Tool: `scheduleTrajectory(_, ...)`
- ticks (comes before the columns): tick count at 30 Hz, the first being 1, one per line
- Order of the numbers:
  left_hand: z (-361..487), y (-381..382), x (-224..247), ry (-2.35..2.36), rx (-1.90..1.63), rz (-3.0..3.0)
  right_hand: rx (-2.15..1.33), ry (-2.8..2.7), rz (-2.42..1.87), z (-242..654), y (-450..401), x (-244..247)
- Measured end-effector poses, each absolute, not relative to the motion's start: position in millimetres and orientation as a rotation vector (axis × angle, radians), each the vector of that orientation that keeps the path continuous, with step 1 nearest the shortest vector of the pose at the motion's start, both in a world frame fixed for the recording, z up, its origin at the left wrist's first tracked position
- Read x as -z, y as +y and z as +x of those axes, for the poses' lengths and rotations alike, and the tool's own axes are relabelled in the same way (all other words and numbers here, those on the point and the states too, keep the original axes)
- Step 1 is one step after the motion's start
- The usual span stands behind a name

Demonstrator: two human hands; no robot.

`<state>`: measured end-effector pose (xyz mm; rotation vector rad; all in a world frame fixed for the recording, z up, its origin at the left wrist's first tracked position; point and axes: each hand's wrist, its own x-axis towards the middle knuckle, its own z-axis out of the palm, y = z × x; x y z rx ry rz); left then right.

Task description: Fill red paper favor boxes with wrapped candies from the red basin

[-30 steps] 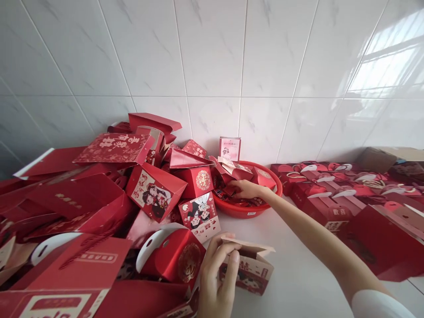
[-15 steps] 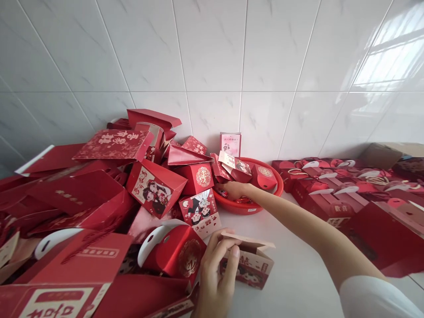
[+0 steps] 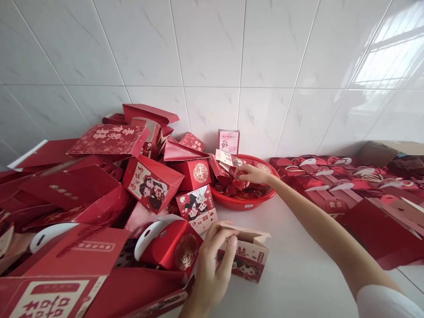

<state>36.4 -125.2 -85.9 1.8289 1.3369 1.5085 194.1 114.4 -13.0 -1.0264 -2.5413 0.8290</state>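
My left hand (image 3: 217, 260) grips the near-left edge of a small cream and red gift box (image 3: 247, 263), thumb on its front and fingers at its top rim. The box stands upright on the white surface with its top open. My right hand (image 3: 254, 174) is closed in a pinch over a red plastic basket (image 3: 245, 204). What its fingertips hold is too small to make out. Small red wrapped pieces (image 3: 238, 191) lie in the basket, along with a few red boxes at its back.
A large heap of red gift boxes (image 3: 79, 190) covers the left side. Rows of red handled boxes (image 3: 334, 185) stand at the right, with a brown carton (image 3: 380, 152) behind. A pink card (image 3: 228, 141) leans against the tiled wall (image 3: 212, 48).
My right hand has lifted from inside the basket and moved slightly right, fingertips now pinched above the contents. My left hand keeps its grip on the gift box. The view has shifted a little.
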Motion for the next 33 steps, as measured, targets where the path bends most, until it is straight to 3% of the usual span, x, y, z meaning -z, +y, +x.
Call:
scheduleTrajectory(4, 36, -123, 78, 1.375, -1.481, 1.806, -1.2, -2.147, -0.858, 210, 100, 9)
scheduleTrajectory(8, 33, -118, 70, 1.38, -1.511, 1.741, -1.303, -1.906, -0.649, 220, 72, -2)
scheduleTrajectory(15, 35, -112, 53, 1.264, -1.626, 1.371, -1.032, -2.123, -0.173, 208, -12, -12)
scheduleTrajectory(20, 36, -108, 51, 1.295, -1.68, 1.178, -0.929, -2.307, -0.08, 208, -27, -15)
scheduleTrajectory(26, 34, -109, 65, 1.289, -1.782, 1.179, -1.038, -2.184, -0.439, 217, 59, 1)
scheduleTrajectory(33, 33, -112, 94, 1.287, -1.742, 1.497, -0.861, -2.99, -1.0, 173, 105, 42)
